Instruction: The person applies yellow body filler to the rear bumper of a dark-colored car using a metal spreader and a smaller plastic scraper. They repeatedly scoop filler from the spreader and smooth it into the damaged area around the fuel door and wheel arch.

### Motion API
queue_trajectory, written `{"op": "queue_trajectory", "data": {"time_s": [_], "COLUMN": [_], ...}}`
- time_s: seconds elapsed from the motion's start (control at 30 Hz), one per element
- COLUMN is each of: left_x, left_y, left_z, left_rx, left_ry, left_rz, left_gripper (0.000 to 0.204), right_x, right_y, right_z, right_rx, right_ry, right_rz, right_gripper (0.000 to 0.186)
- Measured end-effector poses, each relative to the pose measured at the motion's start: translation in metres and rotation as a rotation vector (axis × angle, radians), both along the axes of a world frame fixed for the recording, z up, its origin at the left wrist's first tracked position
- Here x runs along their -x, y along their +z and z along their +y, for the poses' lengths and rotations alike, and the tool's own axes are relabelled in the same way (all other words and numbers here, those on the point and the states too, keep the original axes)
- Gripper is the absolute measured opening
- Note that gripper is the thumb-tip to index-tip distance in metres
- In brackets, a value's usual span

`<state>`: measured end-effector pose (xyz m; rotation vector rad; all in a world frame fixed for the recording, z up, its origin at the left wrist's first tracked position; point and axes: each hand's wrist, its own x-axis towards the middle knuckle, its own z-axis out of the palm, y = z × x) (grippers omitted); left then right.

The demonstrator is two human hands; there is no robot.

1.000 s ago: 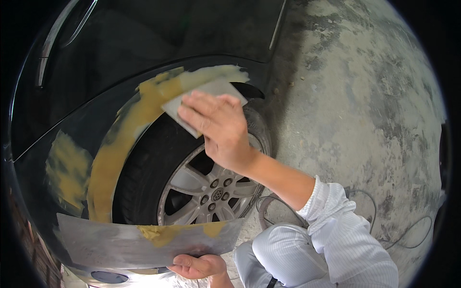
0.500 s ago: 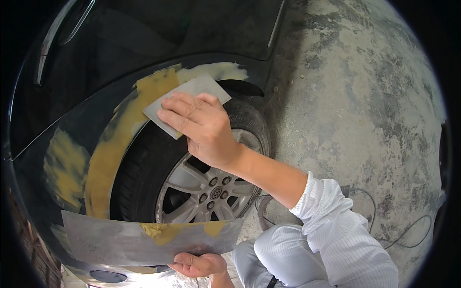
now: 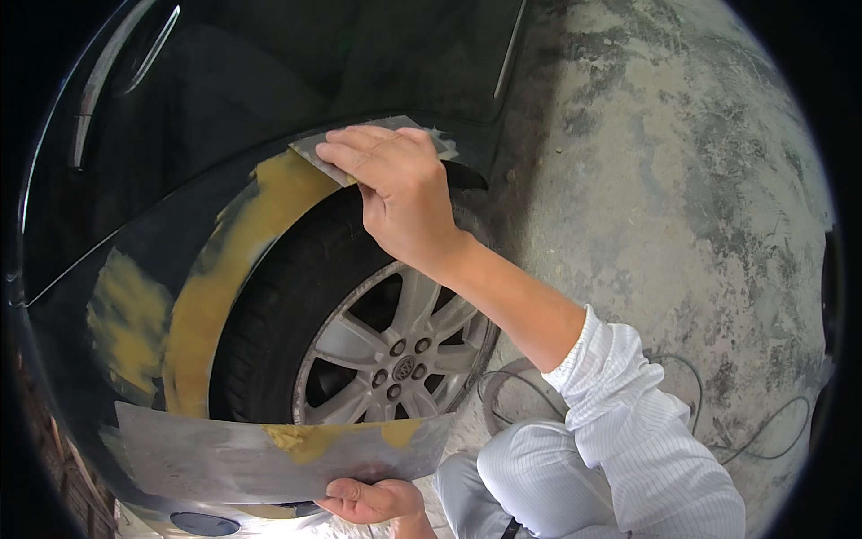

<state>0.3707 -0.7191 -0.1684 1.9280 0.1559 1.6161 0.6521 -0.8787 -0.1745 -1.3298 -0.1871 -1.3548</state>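
My right hand (image 3: pixel 404 193) grips a flat grey spreader (image 3: pixel 309 154) laid on the upper wheel arch of a black car, partly covering the putty there. A yellow putty band (image 3: pixel 206 296) runs down the arch, with a separate smeared patch (image 3: pixel 126 323) to its left. Low in the view, my left hand (image 3: pixel 373 501) holds a wide grey sheet (image 3: pixel 206 454) from below, with yellow putty (image 3: pixel 294 438) along its top edge.
The tyre (image 3: pixel 269 305) and silver wheel (image 3: pixel 404 368) sit inside the arch. The stained concrete floor (image 3: pixel 673 180) fills the right side, with a looping cable (image 3: pixel 763 445) low there. My bent knee (image 3: pixel 534 467) is beside the sheet.
My right hand and spreader have moved upward along the arch, now covering most of the pale putty at its top. My left hand and the sheet are nearly unchanged.
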Motion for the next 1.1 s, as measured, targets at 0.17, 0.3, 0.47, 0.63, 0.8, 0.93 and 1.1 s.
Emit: {"op": "queue_trajectory", "data": {"time_s": [0.17, 0.3, 0.47, 0.63, 0.8, 0.93, 1.1], "left_x": [0.004, 0.003, 0.01, 0.013, 0.006, 0.016, 0.017], "left_y": [-0.004, -0.009, -0.008, -0.005, -0.005, -0.003, -0.014], "left_z": [0.002, 0.006, 0.011, 0.006, 0.004, 0.008, 0.02], "left_rx": [-0.032, -0.037, -0.066, -0.059, -0.038, -0.083, -0.034], "left_ry": [-0.014, -0.002, 0.032, 0.03, 0.058, 0.008, -0.015], "left_rz": [0.12, 0.131, 0.141, 0.143, 0.07, 0.18, 0.162], "left_gripper": [0.048, 0.048, 0.051, 0.056, 0.054, 0.059, 0.06], "right_x": [0.007, 0.014, 0.012, 0.026, 0.01, -0.011, -0.011], "right_y": [-0.009, -0.025, -0.044, -0.051, -0.042, -0.029, -0.035], "right_z": [0.008, 0.021, 0.033, 0.022, -0.005, -0.01, -0.003], "right_rx": [-0.006, -0.003, 0.0, 0.042, -0.031, -0.027, -0.031], "right_ry": [0.024, 0.022, 0.029, 0.039, -0.046, -0.058, 0.029], "right_rz": [-0.029, -0.049, -0.107, -0.066, 0.024, 0.001, -0.019], "right_gripper": [0.05, 0.05, 0.043, 0.048, 0.053, 0.052, 0.055]}}
